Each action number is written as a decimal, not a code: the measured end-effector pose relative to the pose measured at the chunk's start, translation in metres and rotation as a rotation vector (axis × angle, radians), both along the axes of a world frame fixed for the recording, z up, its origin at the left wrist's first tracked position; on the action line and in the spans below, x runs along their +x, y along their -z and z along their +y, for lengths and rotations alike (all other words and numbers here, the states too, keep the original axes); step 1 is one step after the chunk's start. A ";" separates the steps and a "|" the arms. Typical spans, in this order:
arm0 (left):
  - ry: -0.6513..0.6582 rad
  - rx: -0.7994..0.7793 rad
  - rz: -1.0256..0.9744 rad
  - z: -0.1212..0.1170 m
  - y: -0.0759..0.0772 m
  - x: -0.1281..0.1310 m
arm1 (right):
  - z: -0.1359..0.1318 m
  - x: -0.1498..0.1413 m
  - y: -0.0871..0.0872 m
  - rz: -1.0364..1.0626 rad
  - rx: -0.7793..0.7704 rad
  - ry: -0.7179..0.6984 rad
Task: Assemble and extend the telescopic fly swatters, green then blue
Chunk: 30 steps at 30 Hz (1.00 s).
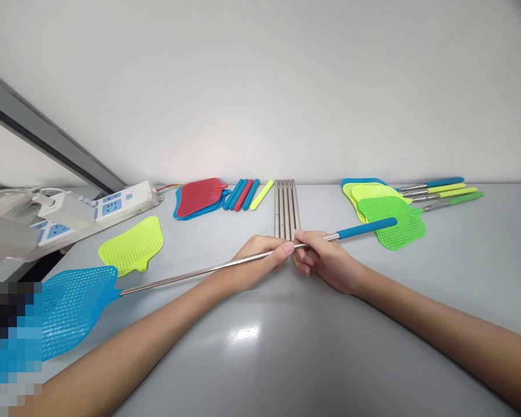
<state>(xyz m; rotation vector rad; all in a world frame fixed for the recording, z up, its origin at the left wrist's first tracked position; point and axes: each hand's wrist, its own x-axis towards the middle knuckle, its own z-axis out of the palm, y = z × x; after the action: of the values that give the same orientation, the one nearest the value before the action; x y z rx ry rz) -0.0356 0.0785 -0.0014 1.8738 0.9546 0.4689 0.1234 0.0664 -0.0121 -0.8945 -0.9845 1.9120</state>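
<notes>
A blue fly swatter (80, 304) with a long, drawn-out metal rod stretches from the lower left to the right, its blue grip tilted up. My left hand (258, 260) is closed around the rod near its middle, thumb lying along the metal. Close beside it, my right hand (325, 260) pinches the rod just before the blue grip. Behind my fingers, several bare metal rods (285, 202) lie side by side on the table, their near ends partly hidden. The grip's far end overlaps a green fly swatter (393, 223) in my view.
Loose swatter heads lie to the left: a yellow one (132, 243) and a red one (200, 197) over blue. Several coloured grips (246, 195) rest beside them. Assembled swatters, including a yellow one (369, 197), are stacked right. Power strips (125, 200) with plugs occupy the left edge; a wall stands behind.
</notes>
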 end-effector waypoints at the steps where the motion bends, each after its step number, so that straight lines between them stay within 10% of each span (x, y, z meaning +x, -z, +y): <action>1: 0.000 -0.002 -0.005 0.000 0.000 0.000 | 0.000 0.000 0.000 0.003 0.001 -0.001; 30: 0.021 0.019 -0.038 -0.001 -0.002 0.003 | 0.000 0.001 0.002 -0.007 0.009 -0.016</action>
<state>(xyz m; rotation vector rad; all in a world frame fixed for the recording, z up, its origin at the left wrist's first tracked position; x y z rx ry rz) -0.0328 0.0776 0.0009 1.8836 0.9073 0.5004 0.1248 0.0661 -0.0143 -0.8918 -1.0062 1.9176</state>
